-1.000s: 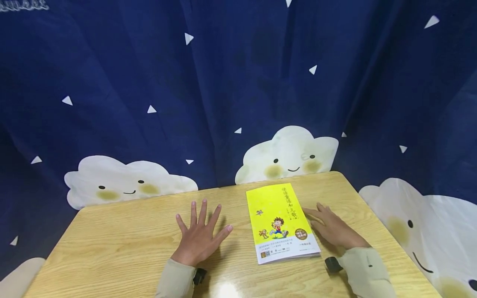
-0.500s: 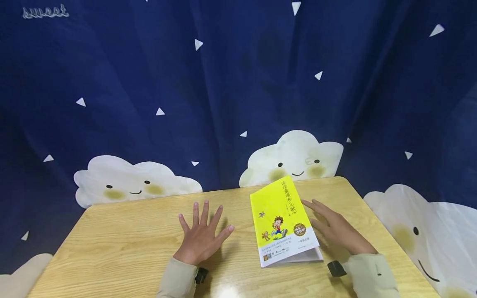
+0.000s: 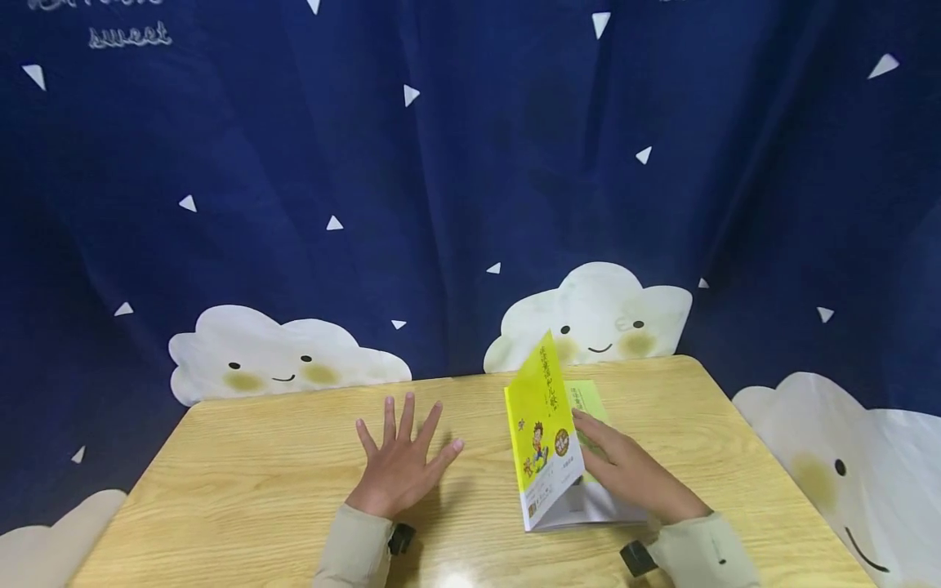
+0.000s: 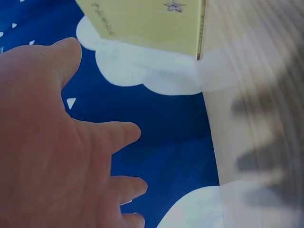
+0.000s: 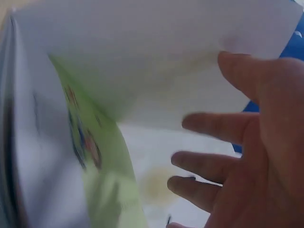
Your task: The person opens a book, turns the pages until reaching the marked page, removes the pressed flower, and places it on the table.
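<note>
Book lies on table, front cover raised. Right hand, fingers straight and apart, is at the cover's inner side, apparently opening it; next move likely calls for folding it leftward. Left hand is spread, holding nothing.

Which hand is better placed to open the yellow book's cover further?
Probably the right hand: its fingers are just inside the raised front cover, while the left hand is apart from it.
</note>
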The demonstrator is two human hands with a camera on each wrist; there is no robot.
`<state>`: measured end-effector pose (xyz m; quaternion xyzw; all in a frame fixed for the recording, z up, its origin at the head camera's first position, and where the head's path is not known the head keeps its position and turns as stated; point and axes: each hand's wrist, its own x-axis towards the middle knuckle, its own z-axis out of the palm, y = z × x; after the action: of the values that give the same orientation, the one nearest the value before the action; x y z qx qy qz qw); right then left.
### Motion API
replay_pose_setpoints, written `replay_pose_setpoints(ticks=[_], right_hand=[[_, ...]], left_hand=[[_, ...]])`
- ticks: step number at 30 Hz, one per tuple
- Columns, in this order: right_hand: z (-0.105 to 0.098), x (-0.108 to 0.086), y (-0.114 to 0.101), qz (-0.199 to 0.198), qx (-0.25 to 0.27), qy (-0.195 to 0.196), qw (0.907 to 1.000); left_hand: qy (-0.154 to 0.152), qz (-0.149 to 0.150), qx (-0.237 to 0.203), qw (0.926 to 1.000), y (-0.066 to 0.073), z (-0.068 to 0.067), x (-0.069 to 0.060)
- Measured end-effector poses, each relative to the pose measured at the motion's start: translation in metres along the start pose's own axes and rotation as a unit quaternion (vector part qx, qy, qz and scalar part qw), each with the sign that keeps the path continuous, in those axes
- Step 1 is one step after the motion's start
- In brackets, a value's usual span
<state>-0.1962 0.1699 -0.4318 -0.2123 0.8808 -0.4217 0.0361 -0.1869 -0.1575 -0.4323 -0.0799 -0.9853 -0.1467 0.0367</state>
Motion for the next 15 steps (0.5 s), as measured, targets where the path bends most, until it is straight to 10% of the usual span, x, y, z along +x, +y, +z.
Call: replay_pose_setpoints(ticks=[15], right_hand=[[0.05, 0.006, -0.024, -0.005, -0.056, -0.083, 0.9949]], left_hand=[[0.0, -0.028, -0.017, 0.9995, -0.017, -0.016, 0.0]])
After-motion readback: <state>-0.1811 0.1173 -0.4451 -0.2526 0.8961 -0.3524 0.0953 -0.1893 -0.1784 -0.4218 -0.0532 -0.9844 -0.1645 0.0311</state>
